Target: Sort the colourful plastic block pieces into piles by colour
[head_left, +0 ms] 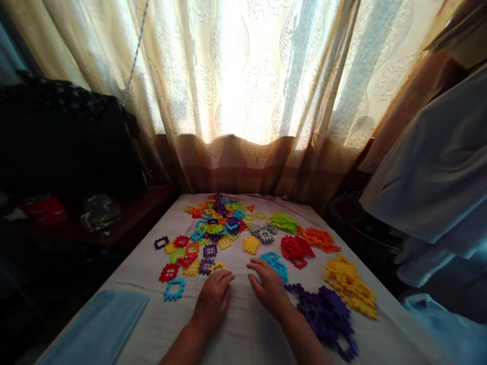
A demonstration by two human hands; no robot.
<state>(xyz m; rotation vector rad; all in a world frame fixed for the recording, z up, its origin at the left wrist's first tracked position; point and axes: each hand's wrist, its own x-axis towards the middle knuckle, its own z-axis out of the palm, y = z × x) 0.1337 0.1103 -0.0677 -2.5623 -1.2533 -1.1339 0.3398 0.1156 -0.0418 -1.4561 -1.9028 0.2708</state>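
Observation:
My left hand [213, 298] rests low over the pale cloth of the table, just below a yellow frame piece [217, 267]; its fingers are loosely together and I see nothing held. My right hand [269, 286] is beside it with fingers apart and nothing in it, its fingertips by the light blue pieces [277, 264]. A pile of purple pieces [327, 315] lies right of my right forearm. Left of my left hand are a light blue frame piece [174, 289], a red window piece [169, 272] and purple window pieces [206, 266].
A mixed heap of pieces [218, 218] lies at the back. Red [297, 249], yellow [350, 285], orange [318, 238], green [283, 222] and grey [264, 232] piles are on the right. A folded blue cloth [97, 327] covers the near left corner. Curtains [247, 91] hang behind.

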